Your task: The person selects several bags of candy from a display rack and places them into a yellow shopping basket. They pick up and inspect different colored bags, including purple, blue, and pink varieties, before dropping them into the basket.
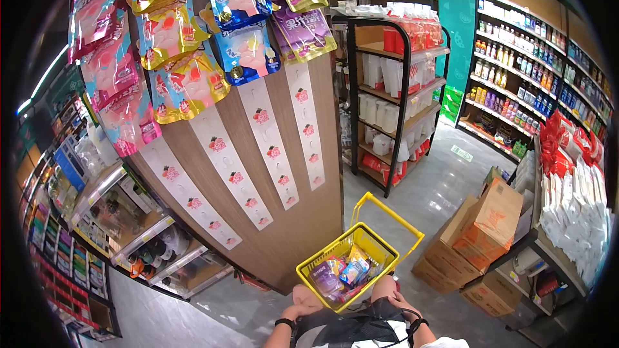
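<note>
A yellow basket [309, 261] with its handle raised stands on the floor between my knees. Purple, blue and yellow snack bags [354, 270] lie inside it. My left hand [298, 310] rests on my left knee beside the basket, holding nothing. On the other side, my right hand [402, 303] lies on my right leg with its fingers apart, also without an object. Above, pink, yellow, blue and purple snack bags [242, 48] hang in columns on a wooden panel [284, 238]. White strips [267, 135] with hooks and pink prints run down below them.
Cardboard boxes [488, 214] are stacked at the right, beside a table of white packages [574, 203]. A black-framed rack [405, 84] stands behind the basket. Bottle shelves [516, 64] line the back right. Glass-fronted shelving [145, 237] is at the left.
</note>
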The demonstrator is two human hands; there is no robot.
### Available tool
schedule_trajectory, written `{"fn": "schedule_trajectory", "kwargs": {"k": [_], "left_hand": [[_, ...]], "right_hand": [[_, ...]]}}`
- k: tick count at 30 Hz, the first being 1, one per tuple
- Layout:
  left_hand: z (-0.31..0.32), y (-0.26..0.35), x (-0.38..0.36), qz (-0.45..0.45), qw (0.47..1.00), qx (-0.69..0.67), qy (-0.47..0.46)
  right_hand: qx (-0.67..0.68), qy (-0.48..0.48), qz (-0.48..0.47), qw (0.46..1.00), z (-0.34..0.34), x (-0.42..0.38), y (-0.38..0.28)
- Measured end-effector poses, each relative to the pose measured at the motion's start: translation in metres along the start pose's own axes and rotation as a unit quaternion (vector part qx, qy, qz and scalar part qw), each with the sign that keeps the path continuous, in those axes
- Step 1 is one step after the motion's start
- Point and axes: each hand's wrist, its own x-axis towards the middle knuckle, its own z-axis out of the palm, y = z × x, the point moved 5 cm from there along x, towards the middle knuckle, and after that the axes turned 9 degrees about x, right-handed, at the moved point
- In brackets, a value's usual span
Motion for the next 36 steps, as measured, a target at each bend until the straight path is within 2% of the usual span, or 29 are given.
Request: {"fn": "schedule_trajectory", "kwargs": {"k": [5,14,17,29,32,36], "left_hand": [[-0.001,0.002,-0.002,0.003,1.0,-0.001,0.0],[0.003,-0.005,-0.002,0.003,1.0,0.003,-0.007],[0.003,-0.004,-0.002,0.006,1.0,0.002,-0.007],[0.004,0.002,-0.001,0.018,1.0,-0.002,-0.01],[0.001,0.007,-0.004,0.029,1.0,-0.009,-0.006],[-0.003,0.017,-0.01,0.047,0.999,-0.015,0.004]], "right_hand": [[0.006,-0.01,-0.011,1.0,-0.012,0.015,0.025],[0.002,0.003,0.044,0.999,-0.001,-0.009,-0.004],[0.001,-0.003,0.045,0.999,-0.009,0.005,0.013],[0.016,0.008,0.062,0.998,-0.008,0.002,0.012],[0.005,0.004,0.031,0.999,-0.012,0.014,0.021],[0.013,0.011,0.063,0.998,-0.017,0.022,0.031]]}}
